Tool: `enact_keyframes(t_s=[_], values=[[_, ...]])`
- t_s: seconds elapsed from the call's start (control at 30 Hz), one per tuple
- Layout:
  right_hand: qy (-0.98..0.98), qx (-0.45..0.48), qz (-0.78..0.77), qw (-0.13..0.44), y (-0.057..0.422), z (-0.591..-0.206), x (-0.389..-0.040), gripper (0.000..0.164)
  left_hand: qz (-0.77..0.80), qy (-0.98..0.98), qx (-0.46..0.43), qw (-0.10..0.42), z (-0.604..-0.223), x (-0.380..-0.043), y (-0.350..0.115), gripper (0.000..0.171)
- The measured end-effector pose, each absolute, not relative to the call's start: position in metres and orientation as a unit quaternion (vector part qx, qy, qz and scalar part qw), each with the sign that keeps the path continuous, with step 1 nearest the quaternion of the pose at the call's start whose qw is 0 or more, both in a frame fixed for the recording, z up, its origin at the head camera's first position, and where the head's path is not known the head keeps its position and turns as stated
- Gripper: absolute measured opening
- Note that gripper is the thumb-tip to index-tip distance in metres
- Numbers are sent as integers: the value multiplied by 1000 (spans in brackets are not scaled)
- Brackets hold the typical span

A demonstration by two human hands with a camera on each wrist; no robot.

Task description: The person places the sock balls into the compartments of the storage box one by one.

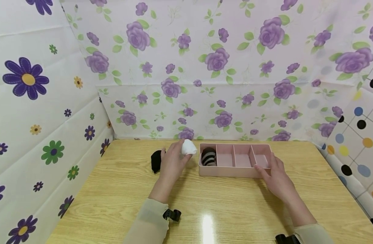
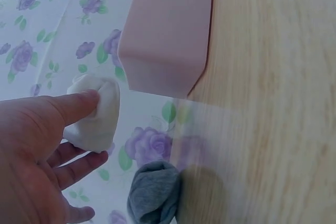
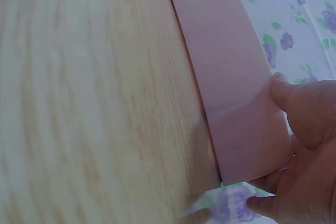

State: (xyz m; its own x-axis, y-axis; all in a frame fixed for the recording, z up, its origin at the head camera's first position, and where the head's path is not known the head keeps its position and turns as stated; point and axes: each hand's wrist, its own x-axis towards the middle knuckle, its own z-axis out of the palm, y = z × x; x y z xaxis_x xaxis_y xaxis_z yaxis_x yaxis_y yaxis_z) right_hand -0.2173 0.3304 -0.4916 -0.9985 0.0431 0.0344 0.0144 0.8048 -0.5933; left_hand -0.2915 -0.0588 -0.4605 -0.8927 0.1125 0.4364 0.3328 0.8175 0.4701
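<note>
Left hand point(image 1: 171, 162) pinches a white cloth bundle point(image 1: 189, 147) at its two o'clock in the head view. Right hand point(image 1: 276, 176) grips a pink four-compartment box point(image 1: 226, 171), centred toward its ten o'clock.

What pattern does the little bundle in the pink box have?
Black and grey stripes. The bundle in the pink box shows best in the head view.

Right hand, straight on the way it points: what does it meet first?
The pink divided box. The right hand already touches it near its right end. Behind it, probably the flowered backdrop; depth is unclear.
</note>
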Motion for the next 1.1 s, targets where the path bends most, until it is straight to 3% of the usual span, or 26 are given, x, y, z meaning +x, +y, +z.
enact_keyframes(t_s=[0.53, 1.1], values=[[-949, -16, 313, 27, 330, -490, -217, 105, -313, -913, -150, 213, -443, -284, -39, 70], [-948, -19, 318, 19, 330, -489, -217, 106, -332, -907, -191, 175, -432, -276, -4, 68]])
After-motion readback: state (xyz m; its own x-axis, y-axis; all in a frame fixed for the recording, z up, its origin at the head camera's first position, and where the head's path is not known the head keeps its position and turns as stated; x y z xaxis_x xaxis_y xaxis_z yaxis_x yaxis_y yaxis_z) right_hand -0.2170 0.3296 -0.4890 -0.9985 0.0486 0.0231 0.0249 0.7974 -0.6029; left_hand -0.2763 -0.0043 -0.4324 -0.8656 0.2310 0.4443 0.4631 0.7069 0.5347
